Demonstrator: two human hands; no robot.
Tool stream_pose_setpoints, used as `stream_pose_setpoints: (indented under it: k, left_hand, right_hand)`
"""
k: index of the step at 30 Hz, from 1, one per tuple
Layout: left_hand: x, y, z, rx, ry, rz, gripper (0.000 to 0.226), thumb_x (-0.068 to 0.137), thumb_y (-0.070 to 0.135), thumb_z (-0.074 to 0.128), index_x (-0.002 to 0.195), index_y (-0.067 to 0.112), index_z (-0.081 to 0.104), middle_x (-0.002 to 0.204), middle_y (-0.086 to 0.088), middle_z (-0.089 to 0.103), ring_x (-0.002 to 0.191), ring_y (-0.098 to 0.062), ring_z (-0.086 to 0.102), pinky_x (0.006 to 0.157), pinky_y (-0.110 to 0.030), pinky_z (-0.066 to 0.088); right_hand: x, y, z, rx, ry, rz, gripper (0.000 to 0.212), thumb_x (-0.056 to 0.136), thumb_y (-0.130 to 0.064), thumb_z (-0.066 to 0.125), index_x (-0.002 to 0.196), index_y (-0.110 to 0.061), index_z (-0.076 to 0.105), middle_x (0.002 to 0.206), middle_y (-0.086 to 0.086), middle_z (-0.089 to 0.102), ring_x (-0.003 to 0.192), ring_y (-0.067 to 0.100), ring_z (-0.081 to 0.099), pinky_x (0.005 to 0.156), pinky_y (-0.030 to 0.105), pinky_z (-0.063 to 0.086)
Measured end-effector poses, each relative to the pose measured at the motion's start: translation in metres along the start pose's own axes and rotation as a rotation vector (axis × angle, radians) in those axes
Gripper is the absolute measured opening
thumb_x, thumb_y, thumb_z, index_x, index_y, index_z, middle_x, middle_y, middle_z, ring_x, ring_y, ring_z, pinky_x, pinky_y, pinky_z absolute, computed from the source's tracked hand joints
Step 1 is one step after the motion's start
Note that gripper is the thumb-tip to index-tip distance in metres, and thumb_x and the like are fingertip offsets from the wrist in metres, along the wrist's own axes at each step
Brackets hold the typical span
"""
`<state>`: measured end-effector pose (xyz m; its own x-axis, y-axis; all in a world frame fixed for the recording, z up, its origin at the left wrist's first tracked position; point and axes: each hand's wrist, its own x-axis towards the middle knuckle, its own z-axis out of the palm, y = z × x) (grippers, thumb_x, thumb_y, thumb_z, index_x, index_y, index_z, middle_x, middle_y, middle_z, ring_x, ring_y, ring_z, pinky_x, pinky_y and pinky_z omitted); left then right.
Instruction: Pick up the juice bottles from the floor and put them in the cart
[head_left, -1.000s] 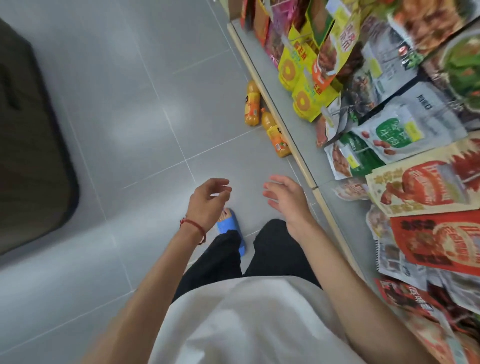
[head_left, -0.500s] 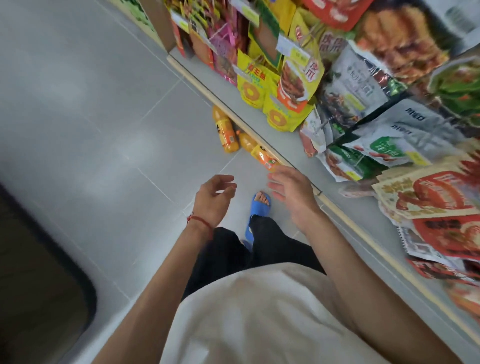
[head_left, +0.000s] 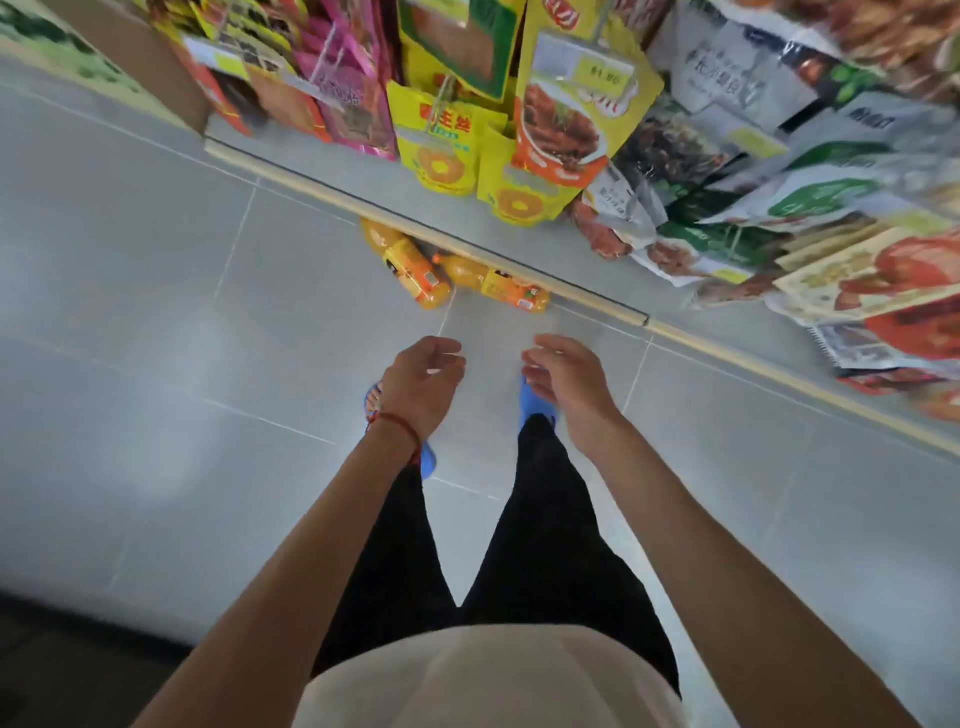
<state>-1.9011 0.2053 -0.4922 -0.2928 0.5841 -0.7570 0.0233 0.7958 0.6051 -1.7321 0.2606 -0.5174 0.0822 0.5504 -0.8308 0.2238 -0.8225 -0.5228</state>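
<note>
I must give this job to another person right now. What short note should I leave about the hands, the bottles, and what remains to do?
Hands: the left hand and right hand are both empty, fingers loosely curled, held above the floor.
Bottles: the left bottle and right bottle lie side by side on the floor against the shelf base, ahead of the feet.
Done: nothing picked up yet.
Left: reach down, grip both bottles and put them in the cart, which is not clearly in view.
</note>
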Motion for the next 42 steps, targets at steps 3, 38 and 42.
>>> stream_pose_setpoints:
  k: [3,38,42]
  left_hand:
    - [0.037,-0.014,-0.016,0.108,-0.025,-0.007,0.026,0.094,0.006,0.057,0.116,0.011,0.071,0.111,-0.014,0.073,0.109,-0.033,0.066,0.1,-0.045,0.052]
    - [0.583,-0.269,0.181,0.49,0.181,0.586,0.05,0.085,0.026,0.068,0.134,0.019,0.056,0.14,-0.007,0.04,0.111,-0.028,0.059,0.087,-0.032,0.048]
    - [0.602,-0.27,0.183,0.555,0.226,0.7,0.058,0.085,0.028,0.068,0.139,0.02,0.048,0.143,-0.007,0.033,0.107,-0.03,0.059,0.082,-0.038,0.052]
  right_hand:
    - [0.022,0.021,0.019,0.061,0.039,0.051,0.017,0.101,-0.012,0.059,0.103,-0.027,0.065,0.106,0.004,0.074,0.088,0.012,0.072,0.073,0.023,0.053]
    - [0.568,0.251,0.105,-0.359,0.536,-0.525,0.065,0.092,-0.017,0.072,0.149,-0.012,0.043,0.158,0.008,0.029,0.145,0.028,0.027,0.11,0.018,0.018]
    - [0.584,0.253,0.103,-0.507,0.549,-0.607,0.078,0.087,-0.028,0.075,0.155,-0.018,0.037,0.163,0.004,0.023,0.152,0.027,0.017,0.125,0.046,0.018]
